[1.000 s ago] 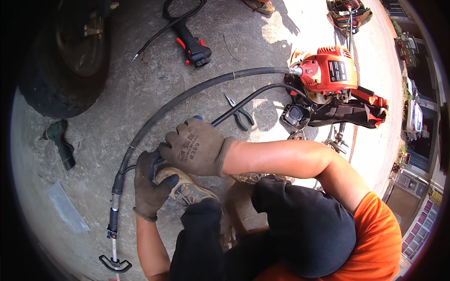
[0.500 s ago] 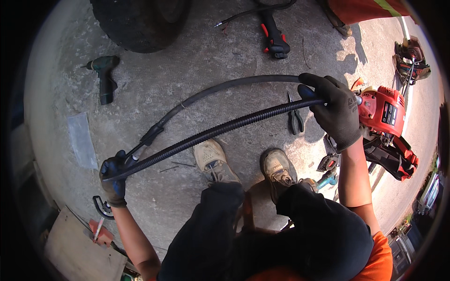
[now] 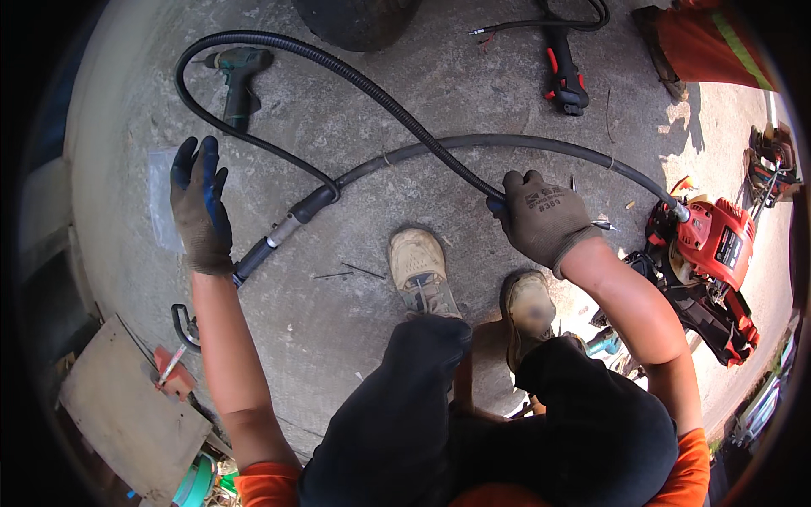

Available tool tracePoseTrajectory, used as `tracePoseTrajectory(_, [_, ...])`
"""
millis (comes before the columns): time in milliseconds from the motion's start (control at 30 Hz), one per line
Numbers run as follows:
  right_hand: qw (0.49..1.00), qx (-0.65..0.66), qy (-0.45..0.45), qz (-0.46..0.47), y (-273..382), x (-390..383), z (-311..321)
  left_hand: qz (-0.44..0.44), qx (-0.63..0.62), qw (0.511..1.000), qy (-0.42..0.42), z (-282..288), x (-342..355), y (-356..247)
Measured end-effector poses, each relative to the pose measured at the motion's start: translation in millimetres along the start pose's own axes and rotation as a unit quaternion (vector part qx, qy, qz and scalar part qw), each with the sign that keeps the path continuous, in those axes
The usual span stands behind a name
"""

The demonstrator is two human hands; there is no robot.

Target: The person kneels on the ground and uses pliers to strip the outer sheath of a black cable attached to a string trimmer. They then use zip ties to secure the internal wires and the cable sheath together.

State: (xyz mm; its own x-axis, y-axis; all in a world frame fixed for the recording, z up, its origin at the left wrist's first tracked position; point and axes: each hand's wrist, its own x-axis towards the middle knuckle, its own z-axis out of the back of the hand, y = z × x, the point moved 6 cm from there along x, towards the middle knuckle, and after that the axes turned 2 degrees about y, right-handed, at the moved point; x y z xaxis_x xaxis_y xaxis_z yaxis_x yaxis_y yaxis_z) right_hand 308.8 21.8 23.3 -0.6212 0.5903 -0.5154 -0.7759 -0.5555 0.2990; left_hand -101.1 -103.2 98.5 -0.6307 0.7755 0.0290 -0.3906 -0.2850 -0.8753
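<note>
My right hand [image 3: 545,215] is closed around one end of a black corrugated hose [image 3: 372,89]. From there the hose arcs to the upper left, bends back and reaches the joint of a thick black flexible shaft [image 3: 507,142]. That shaft curves across the floor to a red engine [image 3: 714,241] on the right. At its left end is a silver coupling [image 3: 283,230] with a dark tube, partly hidden by my left wrist. My left hand [image 3: 201,207] is raised with fingers apart, holding nothing. Both hands wear dark gloves.
A green cordless drill [image 3: 241,83] lies inside the hose's loop. Beyond are a black trigger handle [image 3: 564,72] with red parts and a tyre [image 3: 359,17]. Another person's orange trouser leg [image 3: 701,51] is at upper right. A wooden board [image 3: 131,414] is at lower left.
My left hand has let go of the hose and opened. The right hand has released the flexible shaft and moved lower, still gripping the hose. The freed hose has sprung into a loop; the view has shifted.
</note>
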Motion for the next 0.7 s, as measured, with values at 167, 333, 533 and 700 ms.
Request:
tracePoseTrajectory(167, [0.998,0.032,-0.019,0.049,6,17,-6,-0.284,0.234,0.929,-0.048,-54,-49,-87])
tracePoseTrajectory(333, [0.958,0.263,-0.060,0.097,2,11,28,0.063,0.036,0.996,0.045,-34,-34,9])
tracePoseTrajectory(533, [0.939,0.324,-0.024,0.112,-74,-41,35,0.165,0.138,0.949,0.229,-67,-30,123])
tracePoseTrajectory(700, [0.990,0.137,0.001,0.041,-132,-107,24,0.215,0.152,0.888,0.377,-150,-30,131])
